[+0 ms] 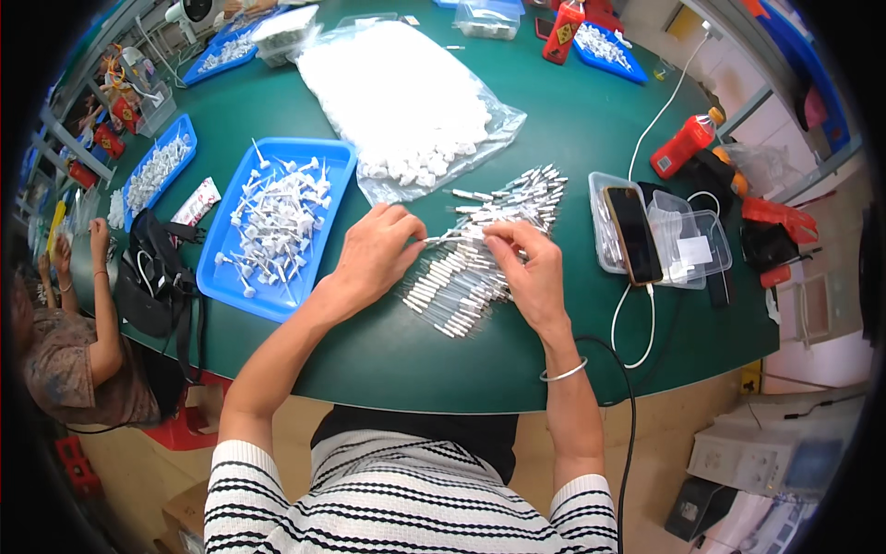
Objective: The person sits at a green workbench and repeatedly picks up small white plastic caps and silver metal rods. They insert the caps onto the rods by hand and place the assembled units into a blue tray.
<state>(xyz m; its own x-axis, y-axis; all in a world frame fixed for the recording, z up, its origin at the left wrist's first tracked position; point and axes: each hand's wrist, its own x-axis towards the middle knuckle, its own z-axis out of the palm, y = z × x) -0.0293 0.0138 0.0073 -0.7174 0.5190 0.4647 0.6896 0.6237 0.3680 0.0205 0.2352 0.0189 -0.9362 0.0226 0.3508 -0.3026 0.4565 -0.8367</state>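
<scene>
Between my two hands, a thin white-and-grey rod (448,239) lies crosswise above a pile of similar parts. My left hand (377,257) pinches its left end between thumb and forefinger. The fingertips of my right hand (532,270) are closed at its right end. Beneath and around the fingers spreads the pile of slender clear rods with white ends (452,294), partly in a neat row and partly jumbled farther back. To the left, a blue tray (210,277) holds many white-capped thin pieces (277,222) lying in all directions.
A clear plastic bag of small white parts (397,97) lies behind the hands. On the right are a phone (633,233) on clear plastic boxes (688,235), a white cable, and a red bottle (685,146). A black bag (152,277) and another person (83,355) are at left.
</scene>
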